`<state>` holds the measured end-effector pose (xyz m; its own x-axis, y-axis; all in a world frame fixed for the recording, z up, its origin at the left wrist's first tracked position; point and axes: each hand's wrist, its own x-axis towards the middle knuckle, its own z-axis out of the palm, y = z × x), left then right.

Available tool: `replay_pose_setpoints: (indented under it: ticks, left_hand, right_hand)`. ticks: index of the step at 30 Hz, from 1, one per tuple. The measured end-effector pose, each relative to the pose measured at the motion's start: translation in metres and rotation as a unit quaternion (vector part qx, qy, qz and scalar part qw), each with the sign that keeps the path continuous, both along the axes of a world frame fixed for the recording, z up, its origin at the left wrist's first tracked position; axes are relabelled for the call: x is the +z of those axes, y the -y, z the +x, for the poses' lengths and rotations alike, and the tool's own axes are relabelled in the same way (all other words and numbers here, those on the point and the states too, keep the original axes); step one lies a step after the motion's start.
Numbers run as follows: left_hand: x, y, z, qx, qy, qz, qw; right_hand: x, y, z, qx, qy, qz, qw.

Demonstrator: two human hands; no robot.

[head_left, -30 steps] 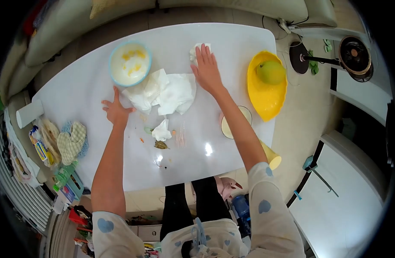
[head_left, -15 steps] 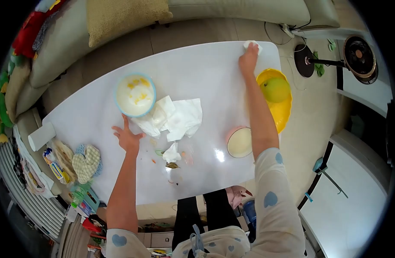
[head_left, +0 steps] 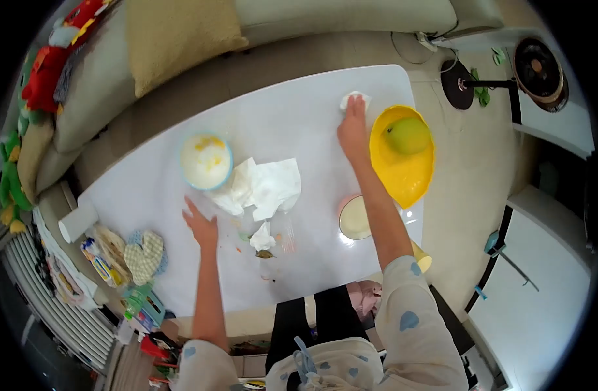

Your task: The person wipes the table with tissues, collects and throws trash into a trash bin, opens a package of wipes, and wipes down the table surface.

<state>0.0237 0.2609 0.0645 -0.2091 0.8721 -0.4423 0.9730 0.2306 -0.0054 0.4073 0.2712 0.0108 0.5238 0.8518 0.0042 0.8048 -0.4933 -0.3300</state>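
Observation:
At the table's far right part, my right hand presses down on a folded white tissue, its fingers over it. Beside that arm is a yellow scalloped bowl holding a green round fruit. My left hand rests on or just above the white table, fingers spread and nothing in them. A blue-rimmed white bowl with yellow bits inside stands just beyond it. Spread white tissues lie to the right of this bowl. Partly behind my right forearm is a pink bowl.
A crumpled tissue, a brown scrap and small crumbs lie mid-table. A white roll, a checked cloth item and packets sit at the left end. Beyond the edges are a sofa and a fan.
My right hand has slid the tissue left and nearer across the table, away from the far right corner. My left hand has drawn back from the blue-rimmed bowl.

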Motion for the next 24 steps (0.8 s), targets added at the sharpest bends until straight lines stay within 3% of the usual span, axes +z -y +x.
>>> replay_pose_setpoints:
  ticks: [1,3,4,5,6,8,9,11,12,14,16,17,18,20,23,24]
  left_hand:
    - [0.003,0.019,0.001,0.006,-0.007,0.066,0.998]
    - [0.029,0.047,0.041,-0.043,-0.055,0.066,0.995]
    - [0.036,0.059,0.058,-0.006,0.156,0.068,0.985]
    - [0.053,0.059,0.09,-0.106,0.199,0.054,0.973]
    - [0.049,0.052,0.115,-0.114,0.241,0.053,0.962]
    - [0.031,0.02,0.162,-0.176,0.232,0.149,0.945]
    - [0.022,-0.004,0.181,-0.221,0.219,0.141,0.94]
    - [0.004,-0.048,0.217,-0.244,0.077,0.095,0.962]
    - [0.001,-0.061,0.229,-0.248,0.079,0.095,0.961]
    - [-0.003,-0.077,0.243,-0.237,-0.077,-0.071,0.966]
    - [-0.014,-0.078,0.238,-0.245,-0.082,-0.068,0.964]
    - [-0.019,-0.078,0.237,-0.253,-0.088,-0.058,0.962]
    - [-0.022,-0.076,0.238,-0.258,-0.091,-0.062,0.96]
    - [-0.027,-0.075,0.235,-0.241,-0.083,-0.051,0.966]
    - [-0.025,-0.075,0.235,-0.23,-0.071,-0.055,0.969]
    - [-0.024,-0.074,0.235,-0.232,-0.072,-0.054,0.969]
  right_hand:
    - [-0.008,-0.002,-0.006,-0.014,-0.015,0.014,1.0]
    - [-0.017,-0.002,-0.029,0.009,-0.079,0.063,0.995]
    - [-0.016,0.003,-0.043,0.057,-0.097,0.069,0.991]
    - [-0.01,0.01,-0.057,0.105,-0.089,0.047,0.989]
    - [0.003,0.015,-0.066,0.134,-0.078,0.03,0.987]
    - [0.0,0.017,-0.053,0.143,-0.078,0.033,0.986]
    - [-0.002,0.013,-0.039,0.138,-0.073,0.035,0.987]
    - [-0.014,-0.002,-0.004,0.006,-0.011,0.05,0.999]
    - [-0.014,-0.013,0.011,0.001,-0.01,0.05,0.999]
    - [-0.01,-0.035,0.038,-0.066,-0.028,0.045,0.996]
    - [-0.018,-0.051,0.029,-0.112,0.064,0.018,0.991]
    - [-0.021,-0.055,0.015,-0.124,0.003,0.092,0.988]
    - [-0.012,-0.059,-0.001,-0.143,-0.159,0.135,0.968]
    - [-0.017,-0.051,-0.032,0.017,-0.092,0.045,0.995]
    - [-0.018,-0.045,-0.01,0.022,-0.009,0.031,0.999]
    - [-0.031,-0.05,0.009,-0.021,0.101,-0.029,0.994]
